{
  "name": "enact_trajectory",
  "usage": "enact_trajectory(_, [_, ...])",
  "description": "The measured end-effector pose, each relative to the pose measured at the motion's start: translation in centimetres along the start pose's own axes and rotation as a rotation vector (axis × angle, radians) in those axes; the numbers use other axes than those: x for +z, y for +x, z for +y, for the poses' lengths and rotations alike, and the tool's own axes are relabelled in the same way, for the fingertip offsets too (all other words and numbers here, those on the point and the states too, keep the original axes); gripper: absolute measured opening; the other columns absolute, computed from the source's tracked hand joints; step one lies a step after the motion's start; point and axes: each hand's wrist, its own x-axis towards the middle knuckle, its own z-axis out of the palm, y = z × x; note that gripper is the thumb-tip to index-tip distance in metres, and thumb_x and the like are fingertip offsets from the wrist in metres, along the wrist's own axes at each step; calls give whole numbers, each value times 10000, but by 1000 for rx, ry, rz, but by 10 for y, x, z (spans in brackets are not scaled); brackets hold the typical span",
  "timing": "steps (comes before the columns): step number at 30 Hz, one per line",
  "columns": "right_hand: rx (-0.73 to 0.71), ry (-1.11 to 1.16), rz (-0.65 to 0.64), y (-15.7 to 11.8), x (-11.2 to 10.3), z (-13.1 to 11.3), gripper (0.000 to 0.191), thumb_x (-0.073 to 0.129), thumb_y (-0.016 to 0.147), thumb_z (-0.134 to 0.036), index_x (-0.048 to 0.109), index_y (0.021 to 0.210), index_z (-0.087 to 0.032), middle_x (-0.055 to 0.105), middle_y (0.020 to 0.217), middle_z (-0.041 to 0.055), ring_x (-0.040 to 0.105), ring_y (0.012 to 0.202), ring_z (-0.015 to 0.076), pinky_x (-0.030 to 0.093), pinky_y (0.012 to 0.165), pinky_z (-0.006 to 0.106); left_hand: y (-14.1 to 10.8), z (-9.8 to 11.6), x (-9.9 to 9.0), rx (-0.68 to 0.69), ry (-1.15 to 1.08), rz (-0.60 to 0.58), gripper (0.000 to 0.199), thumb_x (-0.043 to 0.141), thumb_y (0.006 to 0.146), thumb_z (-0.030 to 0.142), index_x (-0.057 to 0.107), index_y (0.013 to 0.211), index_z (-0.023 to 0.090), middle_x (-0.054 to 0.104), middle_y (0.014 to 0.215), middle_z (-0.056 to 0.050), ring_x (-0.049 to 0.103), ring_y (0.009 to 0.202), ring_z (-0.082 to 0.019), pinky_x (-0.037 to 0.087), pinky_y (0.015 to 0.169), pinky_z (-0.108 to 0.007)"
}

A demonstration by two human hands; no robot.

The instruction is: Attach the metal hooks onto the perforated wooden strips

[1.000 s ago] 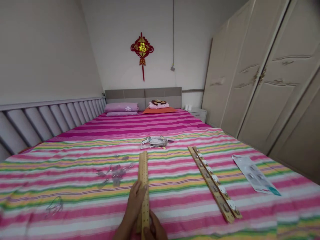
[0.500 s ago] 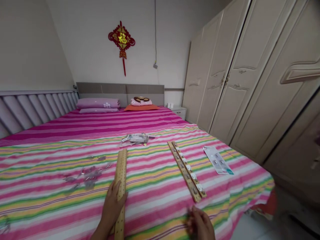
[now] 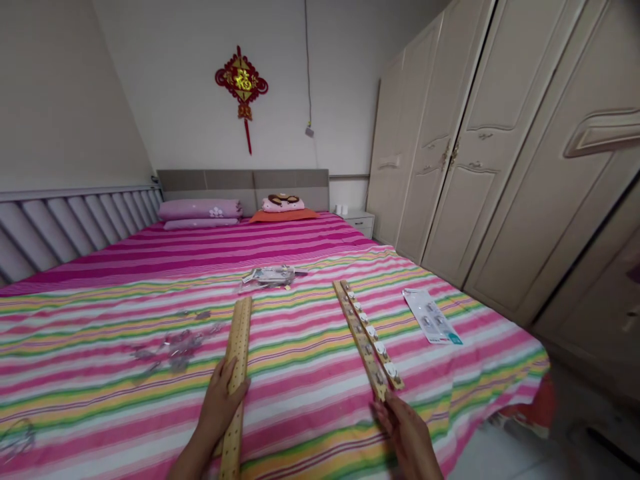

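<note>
Left hand lies flat on the perforated wooden strip, fingers loosely together over the strip's near half and thumb out to the right, pressing it onto the striped bedspread rather than gripping it. That strip runs from under the palm away up the bed, its far end bare and well clear of the fingers, its near end passing beneath the wrist toward the bottom edge.

Over on the other side, the right hand sits at the near end of the second wooden strip, the one carrying a row of small white round fittings. Fingertips touch or nearly touch that end; whether they pinch it I cannot tell, since the fingers are curled and blurred. This strip slants away from the hand toward the upper left, all of it beyond the fingertips.

Between the two hands, only striped cloth. Left of the perforated strip, a scatter of small clear and metal parts lies near the left hand but apart from it. Beyond both strips sits a crumpled clear packet. A printed card lies right of the fitted strip, close to the bed's edge, with the cream wardrobe standing beyond it.
</note>
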Motion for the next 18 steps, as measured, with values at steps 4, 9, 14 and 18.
enact_trajectory(4, [125, -41, -111, -18, -4, 17, 369, 879, 479, -277, 653, 721, -113, 722, 597, 46, 668, 524, 139, 547, 520, 204, 0, 0, 0, -20, 14, -7, 640, 489, 746, 501, 529, 1260, 121, 341, 1439, -158, 413, 1288, -329, 383, 1055, -443])
enact_trajectory(9, [367, 73, -280, -36, -1, 33, 334, 830, 567, -315, 676, 777, -106, 759, 799, 120, 724, 785, 254, 555, 699, 300, 0, 2, -1, -12, 20, 10, 620, 511, 743, 488, 527, 1271, 164, 374, 1429, -126, 416, 1288, -318, 402, 1041, -434])
enact_trajectory(14, [542, 222, -403, -32, 18, 20, 381, 719, 715, -438, 686, 842, -80, 752, 848, 142, 714, 779, 223, 547, 718, 310, -3, 6, -3, -16, 26, -11, 650, 485, 757, 486, 507, 1289, 113, 331, 1449, -161, 389, 1304, -330, 372, 1063, -446])
enact_trajectory(18, [588, 243, -489, -17, 26, 21, 452, 682, 747, -479, 684, 870, -45, 723, 698, 98, 551, 417, 63, 423, 413, 156, -3, 6, -2, -36, -31, -7, 624, 519, 743, 470, 518, 1275, 144, 328, 1453, -143, 386, 1305, -324, 351, 1076, -453])
